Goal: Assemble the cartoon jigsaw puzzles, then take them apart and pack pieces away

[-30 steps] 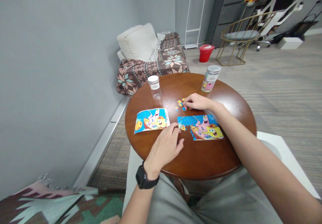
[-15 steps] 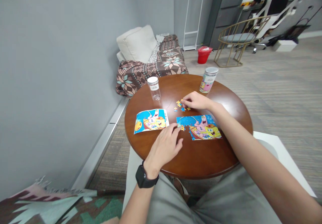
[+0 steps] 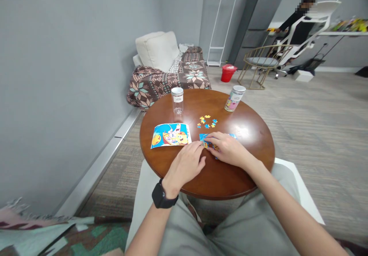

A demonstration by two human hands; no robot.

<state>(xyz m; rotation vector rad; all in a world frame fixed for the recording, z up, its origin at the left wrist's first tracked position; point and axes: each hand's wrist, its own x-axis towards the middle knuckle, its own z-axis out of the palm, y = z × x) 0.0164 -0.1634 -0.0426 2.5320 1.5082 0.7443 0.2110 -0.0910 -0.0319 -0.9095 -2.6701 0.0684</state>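
Both hands, the left hand and the right hand, are close together above the round brown bench. Under the right hand is the jigsaw puzzle, and most of it is hidden. The right grip is partly open, with the thumb apart from the bent fingers, down at the left part of the puzzle. I cannot tell if it has a piece. The left grip has its fingers bent at the puzzle's left edge, and its thumb sticks out to the right. I cannot tell if it holds anything either. A black watch is on the left wrist.

Some loose puzzle pieces, blue and yellow, lie just past the puzzle on the far side. To the left is a flat picture sheet. Farther back stand a clear jar on the left and a picture jar on the right.
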